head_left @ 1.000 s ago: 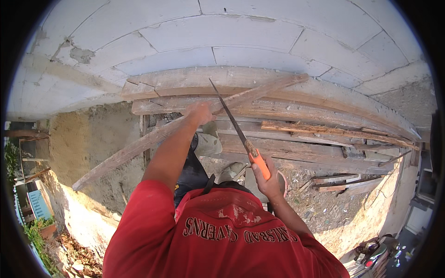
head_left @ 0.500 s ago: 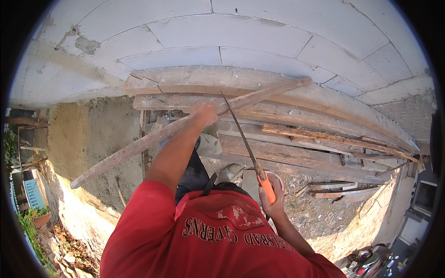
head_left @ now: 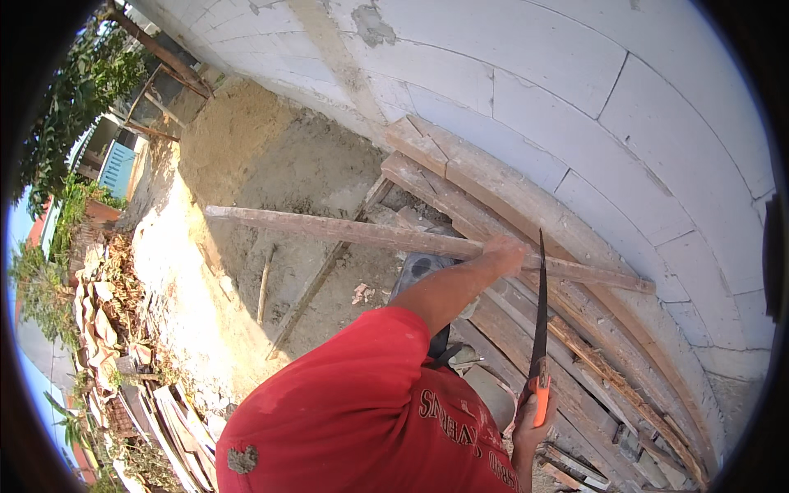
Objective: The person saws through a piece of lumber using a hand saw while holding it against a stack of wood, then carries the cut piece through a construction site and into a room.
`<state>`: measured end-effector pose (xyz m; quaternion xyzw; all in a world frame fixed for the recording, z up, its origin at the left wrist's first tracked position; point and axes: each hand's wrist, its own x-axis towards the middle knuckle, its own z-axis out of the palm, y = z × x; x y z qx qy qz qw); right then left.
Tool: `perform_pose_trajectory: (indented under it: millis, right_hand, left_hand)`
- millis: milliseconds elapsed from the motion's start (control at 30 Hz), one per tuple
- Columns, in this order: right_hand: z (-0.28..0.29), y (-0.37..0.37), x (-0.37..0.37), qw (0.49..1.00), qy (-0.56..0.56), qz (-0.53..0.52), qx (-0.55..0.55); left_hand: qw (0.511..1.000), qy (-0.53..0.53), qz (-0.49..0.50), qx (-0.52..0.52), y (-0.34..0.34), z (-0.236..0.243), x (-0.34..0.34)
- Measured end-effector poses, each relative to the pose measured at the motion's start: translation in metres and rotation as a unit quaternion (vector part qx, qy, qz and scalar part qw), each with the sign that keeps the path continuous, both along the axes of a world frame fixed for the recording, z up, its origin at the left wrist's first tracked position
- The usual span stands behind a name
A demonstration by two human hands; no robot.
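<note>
My left hand [head_left: 505, 253] grips a long, weathered wooden strip [head_left: 353, 230] that rests diagonally across stacked thick beams [head_left: 526, 209] beside the block wall, its left part sticking out over the ground. My right hand [head_left: 526, 419] is closed round the orange handle of a handsaw [head_left: 540, 329]. The dark blade points up and stands just right of my left hand at the strip; whether it touches the wood I cannot tell. Part of my leg shows under the strip, largely hidden by my red-sleeved arm.
A pale block wall [head_left: 542, 74] spans the top and right. More rough planks [head_left: 608, 378] lie lower right. Bare sandy ground [head_left: 230, 148] stretches left, with a loose stick [head_left: 265, 287], a debris pile [head_left: 107, 320], a blue slatted panel [head_left: 117, 171] and leafy plants.
The view has swung toward the left, showing more yard and turning the strip and beams in the picture. My left hand still holds the strip, my right the saw.
</note>
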<state>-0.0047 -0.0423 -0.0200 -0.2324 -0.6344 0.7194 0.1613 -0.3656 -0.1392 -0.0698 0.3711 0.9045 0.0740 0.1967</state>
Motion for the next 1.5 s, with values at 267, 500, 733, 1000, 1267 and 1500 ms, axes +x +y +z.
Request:
perform_pose_trajectory:
  millis: [267, 500, 733, 1000, 1267, 1500]
  right_hand:
    - [-0.030, 0.007, -0.112, 0.997, -0.054, 0.052, 0.018]
    - [0.004, 0.003, -0.010, 0.996, -0.048, 0.076, -0.001]
    - [-0.018, -0.003, 0.002, 0.990, -0.092, 0.028, 0.101]
    - [-0.021, -0.005, -0.036, 0.991, -0.092, -0.009, 0.092]
    - [0.029, -0.026, 0.012, 0.983, -0.095, -0.002, 0.155]
    - [-0.026, 0.011, -0.104, 0.984, -0.075, -0.056, 0.152]
  left_hand:
    - [0.998, 0.043, 0.031, 0.026, -0.029, -0.029, 0.010]
    - [0.998, -0.019, 0.052, 0.000, -0.013, -0.012, -0.014]
    - [0.935, -0.341, -0.001, -0.100, 0.001, 0.028, -0.034]
    - [0.995, -0.047, -0.019, -0.085, 0.005, -0.018, -0.014]
    - [0.992, -0.020, -0.009, -0.121, 0.017, -0.006, -0.007]
    - [0.990, -0.044, -0.001, -0.131, 0.036, -0.004, -0.020]
